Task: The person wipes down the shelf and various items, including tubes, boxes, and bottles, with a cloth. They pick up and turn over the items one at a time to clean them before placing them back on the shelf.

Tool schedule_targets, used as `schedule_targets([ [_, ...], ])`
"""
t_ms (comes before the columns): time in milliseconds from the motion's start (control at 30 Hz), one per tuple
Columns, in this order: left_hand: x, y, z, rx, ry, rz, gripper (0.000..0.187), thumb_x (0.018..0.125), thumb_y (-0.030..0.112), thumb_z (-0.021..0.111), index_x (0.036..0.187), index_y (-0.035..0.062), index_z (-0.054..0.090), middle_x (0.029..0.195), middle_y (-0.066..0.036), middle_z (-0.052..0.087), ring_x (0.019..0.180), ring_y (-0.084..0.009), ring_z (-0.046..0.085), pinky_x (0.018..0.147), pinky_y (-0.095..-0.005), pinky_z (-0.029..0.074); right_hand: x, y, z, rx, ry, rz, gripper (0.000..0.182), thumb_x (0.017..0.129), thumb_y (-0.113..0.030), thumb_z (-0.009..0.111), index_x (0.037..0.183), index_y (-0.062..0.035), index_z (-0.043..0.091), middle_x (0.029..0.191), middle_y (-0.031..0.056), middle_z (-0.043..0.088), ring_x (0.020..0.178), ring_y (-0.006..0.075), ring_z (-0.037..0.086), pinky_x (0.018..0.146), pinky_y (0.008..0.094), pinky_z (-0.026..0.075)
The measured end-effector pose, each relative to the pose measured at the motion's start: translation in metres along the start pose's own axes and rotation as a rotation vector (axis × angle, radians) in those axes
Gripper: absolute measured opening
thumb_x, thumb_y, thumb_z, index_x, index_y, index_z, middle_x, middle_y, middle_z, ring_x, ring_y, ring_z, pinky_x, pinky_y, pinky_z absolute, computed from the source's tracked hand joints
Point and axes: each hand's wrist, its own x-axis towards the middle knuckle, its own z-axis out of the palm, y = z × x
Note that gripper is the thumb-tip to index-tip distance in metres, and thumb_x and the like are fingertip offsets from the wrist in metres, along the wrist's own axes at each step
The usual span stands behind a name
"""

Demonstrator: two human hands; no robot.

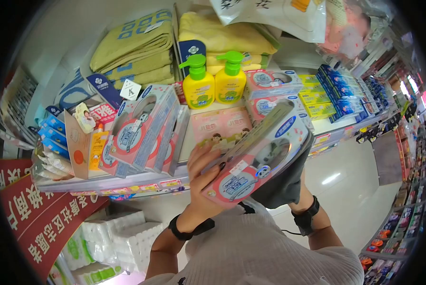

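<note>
A pink and grey cardboard box with a round clear window is held up in front of the shelf, tilted with its far end raised toward the upper right; it sits at chest height, just before the shelf edge; the left hand grasps its lower left end, fingers wrapped over the near face and the grip clenched on the box; the right hand is hidden behind the box, so only its wrist with a black band shows, and I cannot tell how its grip stands; a similar black band circles the left wrist.

Just beyond the box, flat pink packets lie on the shelf; to the left lean more pink and grey window boxes, stacked on edge; behind them stand two yellow pump bottles with green tops, side by side; folded yellow-green towels are piled at the back; blue and yellow cartons fill the shelf to the right; below the shelf, white paper rolls in clear wrap are stacked beside a red banner with white lettering.
</note>
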Motion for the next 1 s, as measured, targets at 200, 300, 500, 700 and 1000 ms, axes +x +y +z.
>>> schedule_targets([
  [200, -0.002, 0.011, -0.011, 0.046, 0.046, -0.048, 0.085, 0.052, 0.014, 0.084, 0.118, 0.0072, 0.031, 0.112, -0.019, 0.047, 0.107, -0.0283, 0.048, 0.095, -0.0445, 0.034, 0.000, -0.001, -0.009, 0.791, 0.061, 0.317, 0.048, 0.084, -0.038, 0.047, 0.114, -0.0005, 0.049, 0.113, 0.0140, 0.054, 0.098, 0.0246, 0.055, 0.087, 0.0356, 0.044],
  [300, -0.009, 0.007, -0.020, 0.168, 0.093, -0.199, 0.083, 0.059, 0.021, 0.080, 0.120, 0.0000, 0.029, 0.120, -0.016, 0.035, 0.114, -0.0281, 0.039, 0.097, -0.0416, 0.030, 0.007, 0.000, -0.020, 1.502, -0.056, 0.197, 0.049, 0.084, -0.040, 0.040, 0.111, -0.0010, 0.050, 0.095, 0.0160, 0.058, 0.085, 0.0287, 0.055, 0.071, 0.0398, 0.047],
  [500, -0.001, -0.013, -0.008, 0.207, 0.047, -0.341, 0.068, 0.063, 0.003, 0.073, 0.117, 0.0006, 0.032, 0.119, -0.017, 0.038, 0.111, -0.0270, 0.041, 0.094, -0.0384, 0.032, 0.007, -0.011, -0.050, 1.477, 0.199, 0.048, 0.039, 0.085, -0.033, 0.037, 0.104, -0.0028, 0.053, 0.091, 0.0140, 0.057, 0.073, 0.0186, 0.050, 0.057, 0.0275, 0.041],
  [700, -0.009, -0.021, 0.005, 0.117, 0.108, -0.472, 0.067, 0.064, 0.001, 0.072, 0.118, 0.0008, 0.032, 0.119, -0.016, 0.038, 0.112, -0.0258, 0.040, 0.095, -0.0364, 0.031, 0.001, -0.008, -0.066, 1.209, 0.136, -0.031, 0.027, 0.089, -0.030, 0.043, 0.104, -0.0081, 0.050, 0.092, 0.0022, 0.052, 0.081, 0.0100, 0.051, 0.059, 0.0222, 0.043],
  [1000, -0.004, -0.007, 0.014, 0.363, 0.078, -0.563, 0.081, 0.065, 0.004, 0.073, 0.130, -0.0010, 0.025, 0.127, -0.019, 0.032, 0.115, -0.0298, 0.038, 0.097, -0.0383, 0.030, 0.026, -0.013, -0.072, 0.878, 0.298, -0.095, 0.030, 0.091, -0.022, 0.039, 0.111, 0.0009, 0.044, 0.095, 0.0150, 0.049, 0.075, 0.0160, 0.050, 0.057, 0.0218, 0.042],
])
